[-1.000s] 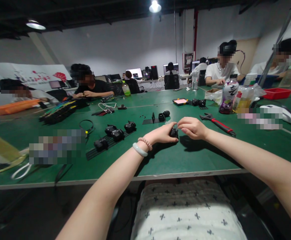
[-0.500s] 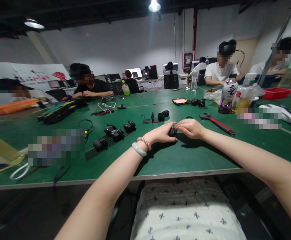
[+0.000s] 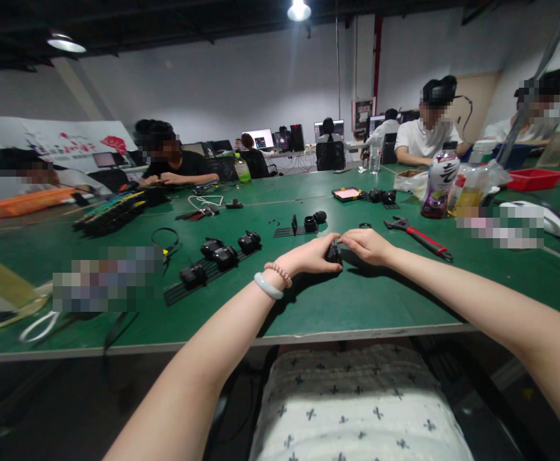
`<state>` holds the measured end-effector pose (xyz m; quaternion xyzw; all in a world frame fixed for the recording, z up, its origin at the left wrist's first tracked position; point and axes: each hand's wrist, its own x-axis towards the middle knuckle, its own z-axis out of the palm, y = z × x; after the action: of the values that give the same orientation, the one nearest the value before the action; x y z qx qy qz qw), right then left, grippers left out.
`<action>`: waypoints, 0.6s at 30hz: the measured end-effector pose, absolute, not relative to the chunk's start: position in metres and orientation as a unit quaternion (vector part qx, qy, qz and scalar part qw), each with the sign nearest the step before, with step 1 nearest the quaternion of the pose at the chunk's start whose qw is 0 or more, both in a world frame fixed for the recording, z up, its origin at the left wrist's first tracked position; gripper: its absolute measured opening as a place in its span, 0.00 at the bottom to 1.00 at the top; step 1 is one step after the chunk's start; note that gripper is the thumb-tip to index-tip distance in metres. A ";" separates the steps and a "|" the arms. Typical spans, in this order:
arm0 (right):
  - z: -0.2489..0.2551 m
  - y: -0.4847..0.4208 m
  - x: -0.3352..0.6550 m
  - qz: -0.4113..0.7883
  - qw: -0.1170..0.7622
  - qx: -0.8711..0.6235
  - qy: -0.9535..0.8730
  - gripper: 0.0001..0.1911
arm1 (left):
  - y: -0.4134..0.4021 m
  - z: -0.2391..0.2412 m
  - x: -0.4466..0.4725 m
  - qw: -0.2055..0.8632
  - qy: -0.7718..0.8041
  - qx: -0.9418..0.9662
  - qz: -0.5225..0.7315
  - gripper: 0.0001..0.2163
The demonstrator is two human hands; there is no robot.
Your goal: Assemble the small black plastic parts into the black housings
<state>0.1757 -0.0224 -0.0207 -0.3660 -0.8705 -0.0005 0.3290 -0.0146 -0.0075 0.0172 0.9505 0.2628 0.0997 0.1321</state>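
Observation:
Over the green table, my left hand (image 3: 314, 253) is closed around a small black part (image 3: 334, 253), gripping it between thumb and fingers. A bracelet and a pale bangle circle that wrist. My right hand (image 3: 366, 246) meets the part from the right, its fingertips pinched together at the upper edge; anything between them is hidden. Just beyond the hands lie a black slotted plate with round black pieces (image 3: 311, 223) and a thin black ring (image 3: 365, 225). Left of my left hand, several black assembled units (image 3: 225, 256) sit on a dark slotted strip (image 3: 174, 296).
An adjustable wrench (image 3: 421, 238) with red-and-black handle lies to the right. Behind it stand drink bottles (image 3: 439, 182) and a red tray (image 3: 534, 179). Farther left are bundled cables (image 3: 109, 212) and an orange tray (image 3: 25, 203). Other people sit around the table.
My right fingertips have shifted very slightly at the black part. My left hand keeps its hold, and the things on the table stay where they were.

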 end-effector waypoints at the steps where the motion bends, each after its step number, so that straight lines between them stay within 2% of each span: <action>1: -0.021 -0.022 0.176 0.005 0.326 -0.370 -0.870 0.22 | -0.007 0.017 -0.015 0.131 0.266 0.950 0.098 0.29; 18: -0.027 -0.015 0.174 0.033 0.272 -0.393 -0.878 0.20 | -0.008 0.017 -0.015 0.134 0.271 0.948 0.097 0.30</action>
<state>0.1735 -0.0149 -0.0274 -0.3934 -0.8777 0.0326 0.2717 -0.0145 -0.0082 0.0167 0.9481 0.2715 0.0970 0.1341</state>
